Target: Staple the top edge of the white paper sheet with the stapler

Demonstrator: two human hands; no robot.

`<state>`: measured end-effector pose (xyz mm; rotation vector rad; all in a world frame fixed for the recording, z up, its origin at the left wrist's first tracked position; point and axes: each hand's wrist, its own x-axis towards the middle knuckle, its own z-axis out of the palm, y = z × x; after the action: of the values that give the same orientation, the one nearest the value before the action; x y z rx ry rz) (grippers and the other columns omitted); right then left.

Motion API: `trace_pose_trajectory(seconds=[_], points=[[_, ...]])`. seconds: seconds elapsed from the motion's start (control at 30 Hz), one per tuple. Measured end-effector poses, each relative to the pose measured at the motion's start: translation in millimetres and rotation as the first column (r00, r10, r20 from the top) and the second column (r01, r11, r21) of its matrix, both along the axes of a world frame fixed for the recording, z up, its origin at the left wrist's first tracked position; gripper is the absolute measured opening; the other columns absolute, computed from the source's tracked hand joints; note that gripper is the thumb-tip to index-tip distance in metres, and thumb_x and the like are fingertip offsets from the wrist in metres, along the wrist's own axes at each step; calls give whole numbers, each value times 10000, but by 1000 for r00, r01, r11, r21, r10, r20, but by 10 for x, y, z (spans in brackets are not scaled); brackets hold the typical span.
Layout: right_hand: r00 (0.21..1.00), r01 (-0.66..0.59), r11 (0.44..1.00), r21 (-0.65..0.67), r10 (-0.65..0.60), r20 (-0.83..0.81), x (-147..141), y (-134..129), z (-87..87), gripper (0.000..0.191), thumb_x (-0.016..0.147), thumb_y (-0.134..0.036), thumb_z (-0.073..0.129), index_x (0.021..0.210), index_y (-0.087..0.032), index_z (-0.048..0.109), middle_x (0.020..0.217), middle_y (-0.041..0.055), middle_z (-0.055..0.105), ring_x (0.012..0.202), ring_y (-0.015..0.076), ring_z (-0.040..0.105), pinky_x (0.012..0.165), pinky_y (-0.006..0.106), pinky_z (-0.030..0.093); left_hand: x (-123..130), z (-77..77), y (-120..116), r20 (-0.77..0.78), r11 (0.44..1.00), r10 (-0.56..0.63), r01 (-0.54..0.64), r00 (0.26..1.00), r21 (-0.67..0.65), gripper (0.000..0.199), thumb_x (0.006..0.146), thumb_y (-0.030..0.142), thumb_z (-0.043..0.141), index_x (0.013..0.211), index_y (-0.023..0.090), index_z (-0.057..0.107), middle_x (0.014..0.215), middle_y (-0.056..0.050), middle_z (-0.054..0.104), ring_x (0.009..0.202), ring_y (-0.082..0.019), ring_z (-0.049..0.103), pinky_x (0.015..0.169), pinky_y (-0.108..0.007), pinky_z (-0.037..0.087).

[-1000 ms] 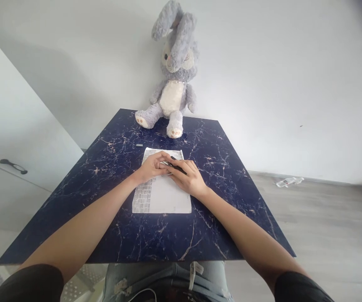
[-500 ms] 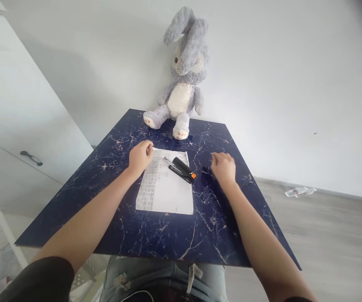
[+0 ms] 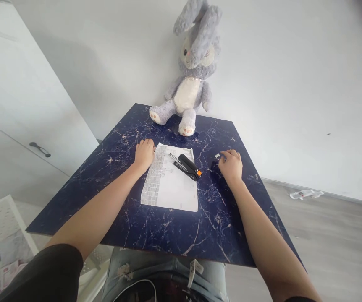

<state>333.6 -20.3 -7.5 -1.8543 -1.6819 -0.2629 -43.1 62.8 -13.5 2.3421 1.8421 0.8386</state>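
Observation:
A black stapler (image 3: 187, 167) with an orange end lies open on a white printed sheet (image 3: 174, 193), on the dark blue marbled table (image 3: 162, 235). Beside the sheet's upper left edge rests my left hand (image 3: 145, 155), fingers curled; whether it holds anything is hidden. To the right of the stapler, my right hand (image 3: 230, 165) pinches a small, light-coloured strip (image 3: 218, 155) just above the table. The strip is too small to make out clearly.
A grey plush rabbit (image 3: 189, 94) sits at the table's back edge against the wall. White cabinet doors (image 3: 26, 105) stand at the left, with a white perforated basket (image 3: 3, 214) below. Clear plastic packaging (image 3: 306, 194) lies on the floor at the right.
The view has shifted, so the scene sits slightly further right. The small strip in my right hand now shows more plainly. My left hand has turned palm down beside the sheet.

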Motion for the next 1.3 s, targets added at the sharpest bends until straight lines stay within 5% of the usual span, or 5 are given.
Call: trace_pose_trajectory(seconds=[0.17,0.3,0.43,0.87,1.3], points=[[910,-376,904,205,402,-100,-535,-157,95,312,1044,-315,492,1166,-220,762,1114,118,705,1064,284,645,1008,475,543,93,27,-37,295,964,-260,231,919,129,204,1053,160,455,1155,202,626,950,-69,707,917,-240,671,892,-374,516],[765,-632,774,43,632,-123,-902,-278,59,466,1016,-391,594,1462,-255,591,1364,130,647,1240,319,626,1090,513,531,208,36,-106,406,846,-531,494,744,199,292,1075,175,402,1175,212,674,953,-39,705,832,-170,670,845,-314,523],[733,-675,736,-58,658,-174,-964,-268,-33,650,996,-306,598,1614,-287,397,1422,126,639,1247,326,653,1074,523,558,255,32,-137,397,819,-566,548,722,171,229,1065,247,506,1157,208,712,1090,-73,740,958,-200,700,896,-339,531],[640,-745,667,26,724,-256,-837,-185,-91,631,953,-193,615,1557,-317,481,1438,78,663,1289,299,657,1121,531,539,311,-3,-160,158,695,-715,717,681,49,176,1026,335,658,1101,208,753,1061,-87,775,1026,-254,710,979,-432,526],[636,-751,660,6,725,-263,-845,-202,-37,639,944,-174,607,1557,-308,481,1420,86,670,1260,305,667,1096,534,549,324,-27,-116,201,695,-708,718,677,28,130,956,253,731,1040,235,829,1005,-59,823,944,-236,762,929,-384,559]])
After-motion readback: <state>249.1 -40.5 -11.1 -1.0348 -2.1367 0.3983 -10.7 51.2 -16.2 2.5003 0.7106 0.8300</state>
